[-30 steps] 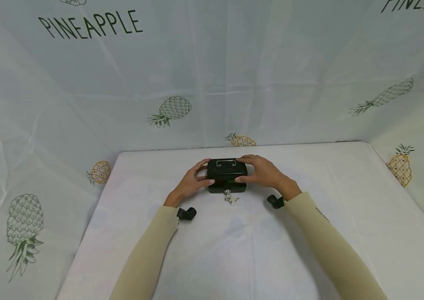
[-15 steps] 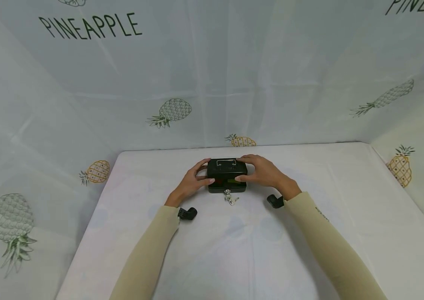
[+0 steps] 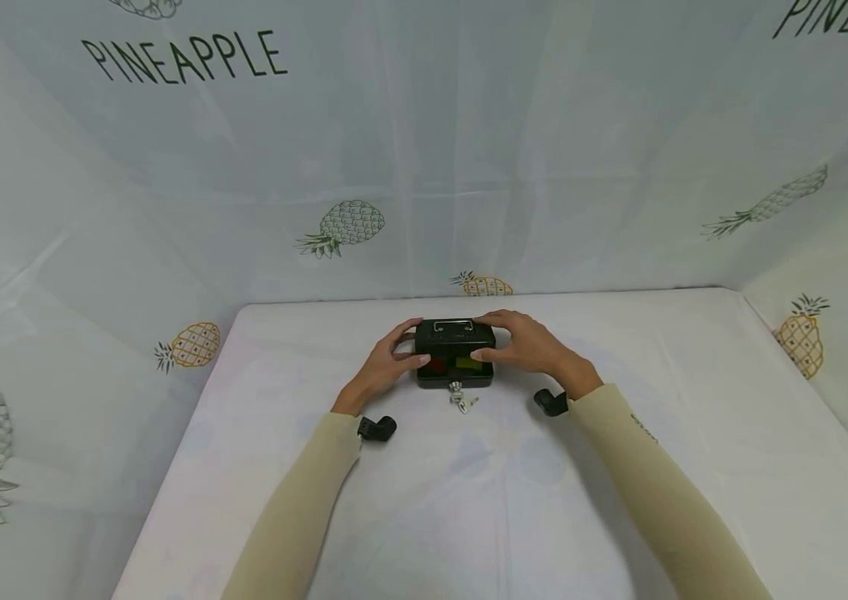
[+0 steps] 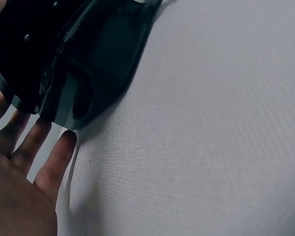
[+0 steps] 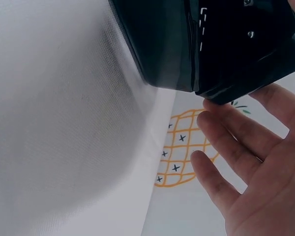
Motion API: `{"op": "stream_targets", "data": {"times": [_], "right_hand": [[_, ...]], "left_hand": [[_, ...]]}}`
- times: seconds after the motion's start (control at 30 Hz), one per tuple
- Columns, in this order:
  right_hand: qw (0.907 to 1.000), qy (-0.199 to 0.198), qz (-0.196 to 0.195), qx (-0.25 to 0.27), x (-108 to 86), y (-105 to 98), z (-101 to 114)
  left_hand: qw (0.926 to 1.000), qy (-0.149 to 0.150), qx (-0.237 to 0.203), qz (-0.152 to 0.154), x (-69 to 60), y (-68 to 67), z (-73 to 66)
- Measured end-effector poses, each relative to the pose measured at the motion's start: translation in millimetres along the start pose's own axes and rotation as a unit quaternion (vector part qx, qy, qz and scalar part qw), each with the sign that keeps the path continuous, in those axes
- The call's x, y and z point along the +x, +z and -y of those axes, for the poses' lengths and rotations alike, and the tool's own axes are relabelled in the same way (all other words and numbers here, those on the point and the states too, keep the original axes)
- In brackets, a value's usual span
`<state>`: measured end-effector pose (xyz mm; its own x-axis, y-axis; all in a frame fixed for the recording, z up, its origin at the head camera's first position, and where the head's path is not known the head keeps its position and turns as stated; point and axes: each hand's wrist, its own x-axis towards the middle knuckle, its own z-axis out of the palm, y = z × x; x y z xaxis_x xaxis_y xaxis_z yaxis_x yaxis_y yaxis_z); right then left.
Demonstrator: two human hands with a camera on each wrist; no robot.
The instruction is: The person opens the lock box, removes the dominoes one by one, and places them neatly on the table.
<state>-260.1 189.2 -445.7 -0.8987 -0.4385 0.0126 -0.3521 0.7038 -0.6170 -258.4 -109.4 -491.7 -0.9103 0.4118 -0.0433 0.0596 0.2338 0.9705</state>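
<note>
your left hand [image 3: 380, 368] and right hand [image 3: 531, 347] grip opposite ends of the black cash box [image 3: 456, 340]; uneven finger pressure could skew it on the table [image 3: 424, 508].

The box [image 3: 456, 342] is black, the sleeves [image 3: 645, 475] beige, the pale backdrop [image 3: 424, 125] patterned with pineapples [image 3: 351, 222]

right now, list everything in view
white cloth-covered table: one, white, centre and below
pale pineapple-print sheeting: count unclear, grey-white, behind and beside table
glossy black rectangular box: one, black, on table's far half
silver wire handle: one, silver, atop box
silver lock with keys: one, silver, box front
red patch and yellow patch: one each, box front, nature unclear
black wrist devices: two, black, left and right
beige sleeves: two, beige, left and right
left hand: one, gripping box's left end
right hand: one, gripping right end
</note>
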Motion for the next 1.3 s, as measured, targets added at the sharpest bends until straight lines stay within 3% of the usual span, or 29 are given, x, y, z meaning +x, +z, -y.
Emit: {"op": "stream_targets", "data": {"times": [0.53, 0.9, 1.3], "right_hand": [[0.997, 0.018, 0.003, 0.075, -7.3, 12, -8], [0.9937, 0.006, -0.007, 0.111, -17.7, 19, -16], [0.9914, -0.002, -0.027, 0.128, -15.5, 20, -17]], "left_hand": [[0.9996, 0.013, 0.009, -0.023, -0.5, 3.9, 9.3], [0.9999, 0.003, 0.0, -0.011, -2.4, 5.0, 6.8], [0.9999, 0.008, 0.002, -0.006, -1.8, 0.8, 5.4]]}}
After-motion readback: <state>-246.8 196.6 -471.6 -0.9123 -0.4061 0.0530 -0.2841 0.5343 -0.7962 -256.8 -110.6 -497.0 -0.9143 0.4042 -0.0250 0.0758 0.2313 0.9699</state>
